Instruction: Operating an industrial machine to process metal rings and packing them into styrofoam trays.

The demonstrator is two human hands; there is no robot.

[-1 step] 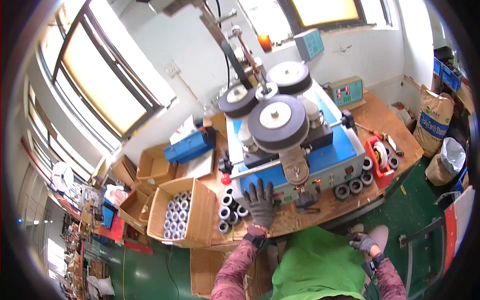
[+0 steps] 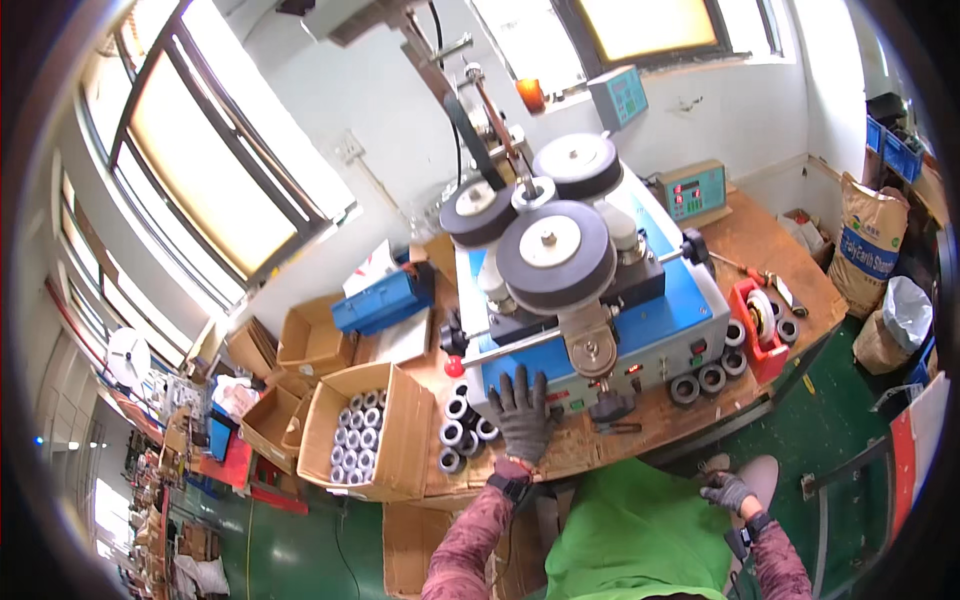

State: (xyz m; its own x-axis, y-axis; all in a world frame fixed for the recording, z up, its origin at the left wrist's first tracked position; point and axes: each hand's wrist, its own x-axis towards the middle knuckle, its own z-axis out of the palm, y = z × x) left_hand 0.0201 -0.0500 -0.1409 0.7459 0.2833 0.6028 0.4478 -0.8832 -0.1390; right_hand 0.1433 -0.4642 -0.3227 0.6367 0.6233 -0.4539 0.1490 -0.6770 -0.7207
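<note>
My left hand (image 2: 522, 418), in a dark grey glove, lies with spread fingers against the lower left front of a blue and white machine (image 2: 660, 345). Nothing shows in its grasp. Three dark wheels with pale hubs sit on top of the machine, the front wheel (image 2: 556, 258) being the largest. Just left of that hand, several dark-rimmed metal rings (image 2: 451, 432) are piled on the table. Over my lap at the right, my gloved right hand (image 2: 727, 492) has curled fingers beside the edge of a green apron (image 2: 640, 535). Whatever its fingers may hold is hidden.
A cardboard box (image 2: 405, 440) of metal rings stands at the table's left, with a blue toolbox (image 2: 385, 300) behind it. More rings (image 2: 711, 377) and a red holder (image 2: 765, 345) lie right of the machine. A control box (image 2: 695, 190) with a lit display stands behind.
The scene has shifted very slightly in view, with the machine a little lower. Both hands keep the same pose and place.
</note>
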